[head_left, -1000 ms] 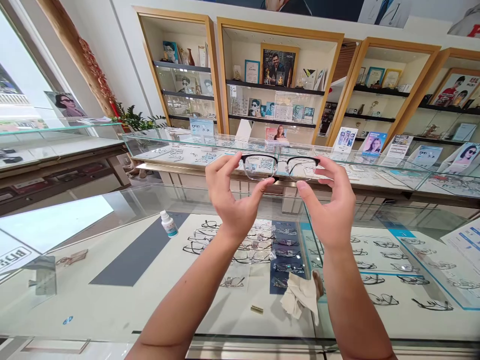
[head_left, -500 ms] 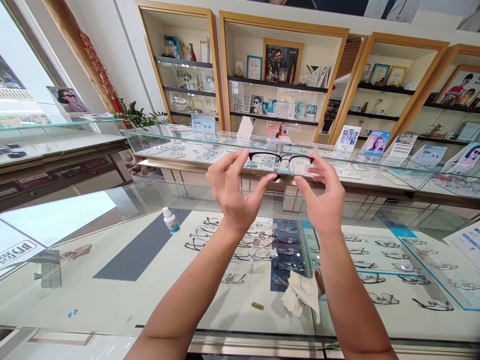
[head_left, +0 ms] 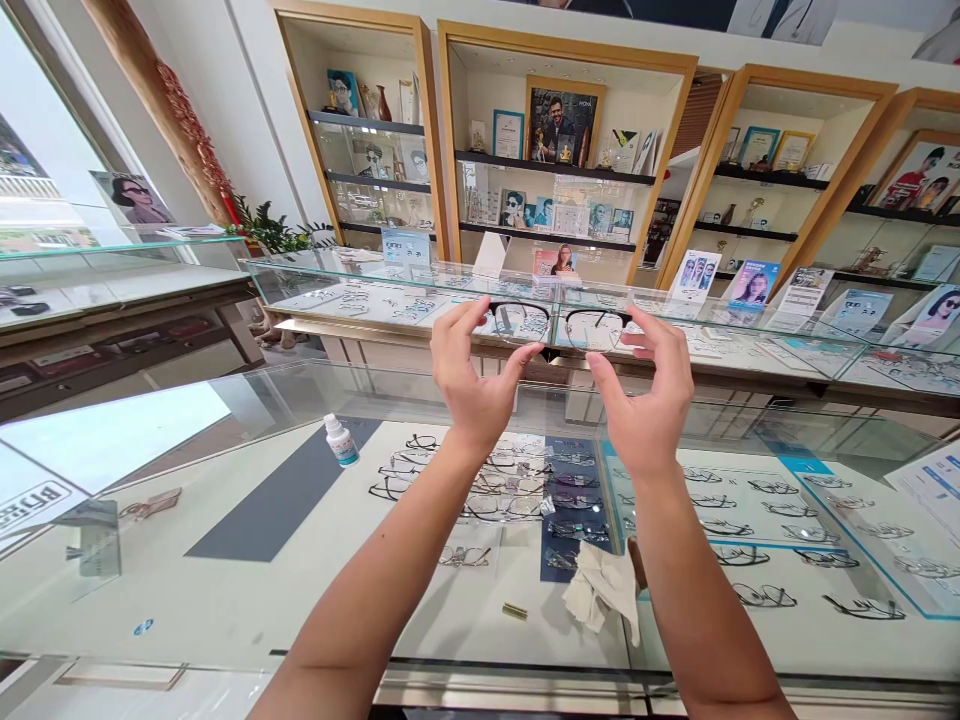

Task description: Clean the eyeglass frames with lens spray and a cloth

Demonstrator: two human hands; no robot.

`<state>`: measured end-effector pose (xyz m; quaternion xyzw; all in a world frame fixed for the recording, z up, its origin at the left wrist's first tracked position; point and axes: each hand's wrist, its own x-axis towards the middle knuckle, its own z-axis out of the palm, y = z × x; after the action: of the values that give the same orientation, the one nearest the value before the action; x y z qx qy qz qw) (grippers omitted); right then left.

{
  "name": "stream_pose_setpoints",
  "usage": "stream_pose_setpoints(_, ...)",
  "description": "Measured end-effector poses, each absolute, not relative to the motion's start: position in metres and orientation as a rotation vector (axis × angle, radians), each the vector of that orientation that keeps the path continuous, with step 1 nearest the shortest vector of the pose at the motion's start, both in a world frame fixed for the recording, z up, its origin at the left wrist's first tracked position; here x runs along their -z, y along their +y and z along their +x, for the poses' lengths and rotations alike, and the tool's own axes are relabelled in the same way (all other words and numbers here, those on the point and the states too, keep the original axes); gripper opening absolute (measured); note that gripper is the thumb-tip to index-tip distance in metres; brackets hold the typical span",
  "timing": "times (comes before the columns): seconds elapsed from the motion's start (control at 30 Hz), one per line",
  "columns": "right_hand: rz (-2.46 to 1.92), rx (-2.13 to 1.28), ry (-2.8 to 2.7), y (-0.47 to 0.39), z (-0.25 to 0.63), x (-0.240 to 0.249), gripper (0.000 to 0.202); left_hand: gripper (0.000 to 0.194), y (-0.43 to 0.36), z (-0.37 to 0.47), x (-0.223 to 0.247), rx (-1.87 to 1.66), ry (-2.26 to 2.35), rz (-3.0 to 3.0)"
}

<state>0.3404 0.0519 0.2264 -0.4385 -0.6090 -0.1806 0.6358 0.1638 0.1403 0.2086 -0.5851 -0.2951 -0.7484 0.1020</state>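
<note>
A pair of eyeglasses [head_left: 558, 318] with dark upper rims is held up in the air above the glass counter, its lenses facing me. My left hand [head_left: 474, 370] grips its left end between finger and thumb. At the other end, my right hand [head_left: 651, 385] has its fingers on the frame's corner, the thumb just below the lens. Beneath my hands on the counter lie a crumpled cream cloth [head_left: 606, 590] and a small brass-coloured piece [head_left: 514, 610]. A white spray bottle [head_left: 340, 440] with a blue label stands left of my left forearm.
Several eyeglass frames [head_left: 495, 480] lie in rows inside the glass display counter [head_left: 300, 620]. Behind it runs a second glass counter [head_left: 420, 345] with cards standing on top. Wooden shelf cabinets [head_left: 442, 120] line the back wall.
The eyeglasses have turned slightly and shifted a little left, so both lenses face me more squarely. My left hand has moved slightly right; the right hand stays nearly in place.
</note>
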Motion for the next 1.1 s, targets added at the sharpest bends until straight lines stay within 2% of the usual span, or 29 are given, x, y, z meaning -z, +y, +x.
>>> stream_pose_setpoints(0.5,-0.928,0.455,-1.364,0.061,0.335,-0.218,0.055,0.068,0.134,0.164,-0.209,2.227,-0.849,-1.688)
stream_pose_setpoints(0.73,-0.783,0.13,-1.266,0.057,0.332,-0.217,0.038,0.067,0.139,0.161,-0.207,2.199,-0.761,-1.653)
stream_pose_setpoints(0.93,-0.772,0.082,-1.173,0.055,0.337,-0.224,0.027,0.064,0.138,0.16,-0.209,2.126,-0.748,-1.673)
stream_pose_setpoints(1.1,-0.757,-0.094,-1.143,0.055,0.342,-0.227,0.023,0.06,0.135,0.16,-0.211,2.09,-0.775,-1.769)
